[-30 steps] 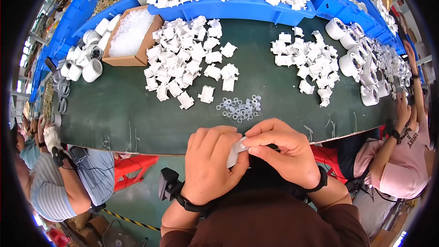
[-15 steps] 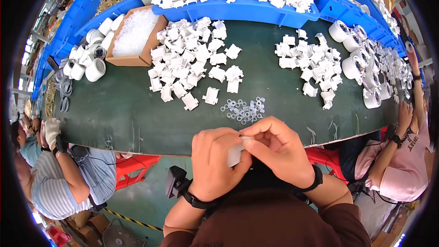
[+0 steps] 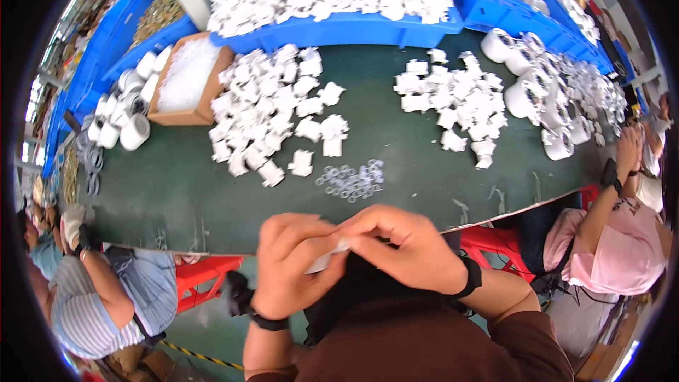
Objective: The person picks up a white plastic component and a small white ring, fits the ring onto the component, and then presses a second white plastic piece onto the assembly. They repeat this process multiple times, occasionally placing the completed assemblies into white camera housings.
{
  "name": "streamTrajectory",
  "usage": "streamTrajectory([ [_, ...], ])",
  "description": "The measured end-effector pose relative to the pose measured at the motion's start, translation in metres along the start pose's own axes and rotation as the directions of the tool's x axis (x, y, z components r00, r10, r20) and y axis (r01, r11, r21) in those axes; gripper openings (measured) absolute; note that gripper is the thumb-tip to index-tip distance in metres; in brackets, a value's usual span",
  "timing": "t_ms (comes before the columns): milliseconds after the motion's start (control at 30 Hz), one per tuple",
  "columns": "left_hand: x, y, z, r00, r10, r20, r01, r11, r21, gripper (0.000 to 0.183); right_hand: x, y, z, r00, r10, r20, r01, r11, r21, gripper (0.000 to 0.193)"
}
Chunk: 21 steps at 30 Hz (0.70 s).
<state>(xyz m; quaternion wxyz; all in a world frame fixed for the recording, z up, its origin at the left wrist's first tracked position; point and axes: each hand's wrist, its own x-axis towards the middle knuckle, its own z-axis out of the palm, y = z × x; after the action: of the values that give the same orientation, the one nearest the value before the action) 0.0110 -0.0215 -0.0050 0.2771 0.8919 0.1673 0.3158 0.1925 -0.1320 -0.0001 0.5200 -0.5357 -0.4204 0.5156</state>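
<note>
Just off the table's near edge, my left hand is closed around a white plastic part, most of it hidden by the fingers. My right hand meets it from the other side, thumb and fingertips pinched at the part's upper end. Whatever small piece lies in that pinch is too covered to name. Beyond the hands lies a small heap of clear rings. Farther back are two piles of white plastic parts, a larger left pile and a right pile.
A blue bin full of white parts stands at the back. To its left is a cardboard box of clear pieces, beside white round housings. More housings sit right. Co-workers sit on both sides, near red stools.
The table and everything on it have shifted left and slightly down in view. My hands also appear lower and farther left, still together at the white part. The right co-worker's arms have moved.
</note>
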Motion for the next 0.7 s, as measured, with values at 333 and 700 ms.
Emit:
streamTrajectory([
  [333,-0.046,-0.041,-0.070,0.863,-0.204,-0.462,0.479,0.621,0.620,0.078,-0.008,-0.038,-0.138,0.699,-0.675,-0.237,-0.178,0.158,-0.971,0.021],
  [700,-0.020,0.007,0.004,0.917,-0.315,-0.243,0.379,0.877,0.296,0.051,-0.009,-0.020,-0.244,0.680,-0.592,-0.433,-0.508,0.047,-0.860,0.073],
])
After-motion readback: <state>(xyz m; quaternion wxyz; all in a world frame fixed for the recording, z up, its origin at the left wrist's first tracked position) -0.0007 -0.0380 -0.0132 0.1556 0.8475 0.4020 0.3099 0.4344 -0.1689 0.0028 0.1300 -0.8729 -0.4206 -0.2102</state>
